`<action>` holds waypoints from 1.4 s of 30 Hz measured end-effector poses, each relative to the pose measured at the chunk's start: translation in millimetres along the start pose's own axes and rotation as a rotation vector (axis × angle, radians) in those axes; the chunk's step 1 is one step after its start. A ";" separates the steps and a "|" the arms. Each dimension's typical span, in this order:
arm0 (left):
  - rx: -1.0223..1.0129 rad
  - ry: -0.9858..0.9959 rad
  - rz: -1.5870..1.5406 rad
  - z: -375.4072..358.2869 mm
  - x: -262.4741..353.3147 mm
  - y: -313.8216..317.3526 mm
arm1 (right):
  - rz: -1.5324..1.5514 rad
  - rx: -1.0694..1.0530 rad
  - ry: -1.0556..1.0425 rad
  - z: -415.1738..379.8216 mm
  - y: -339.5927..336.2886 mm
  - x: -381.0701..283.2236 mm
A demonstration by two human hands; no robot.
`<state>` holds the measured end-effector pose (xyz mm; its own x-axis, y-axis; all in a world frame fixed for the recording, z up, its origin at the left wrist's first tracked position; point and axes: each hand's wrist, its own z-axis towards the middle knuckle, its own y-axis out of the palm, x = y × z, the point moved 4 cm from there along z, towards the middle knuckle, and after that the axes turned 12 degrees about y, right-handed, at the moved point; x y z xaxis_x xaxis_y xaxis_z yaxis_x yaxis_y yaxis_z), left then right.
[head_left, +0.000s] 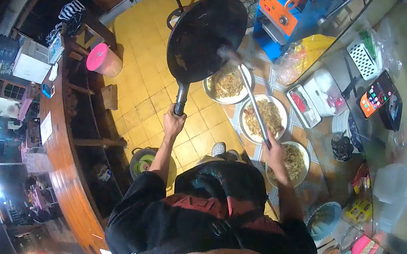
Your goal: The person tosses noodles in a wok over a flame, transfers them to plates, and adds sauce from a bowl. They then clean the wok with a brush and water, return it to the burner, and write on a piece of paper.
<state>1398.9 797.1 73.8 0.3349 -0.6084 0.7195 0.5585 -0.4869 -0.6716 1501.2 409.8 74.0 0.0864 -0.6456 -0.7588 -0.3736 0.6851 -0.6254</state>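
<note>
My left hand (pixel 173 121) grips the handle of a large black wok (pixel 205 35), which is tilted up over a metal plate of fried noodles (pixel 228 85). In my right hand (pixel 274 151) is a long metal spatula (pixel 253 102); its tip reaches the wok's lower rim above that plate. Two more plates of noodles (pixel 266 117) (pixel 295 162) sit in a row on the tiled counter (pixel 315 136), under and beside my right arm.
A blue and orange machine (pixel 286 9) stands at the counter's far end. A phone with a lit screen (pixel 376 94), white containers (pixel 324 91) and bowls (pixel 325 220) lie to the right. On the left are a yellow tiled floor (pixel 144 68), a pink-lidded bucket (pixel 103 60) and a curved wooden counter (pixel 68 160).
</note>
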 end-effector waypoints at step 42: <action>0.084 -0.139 0.046 -26.8 18.9 -15.6 | -0.357 0.113 -0.230 -0.4 -35.2 9.0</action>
<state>1376.2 776.5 93.1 0.4605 -0.5333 0.7096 0.5997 -0.4024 -0.6917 1514.8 379.8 89.4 0.4002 -0.7650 -0.5045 -0.1810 0.4737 -0.8619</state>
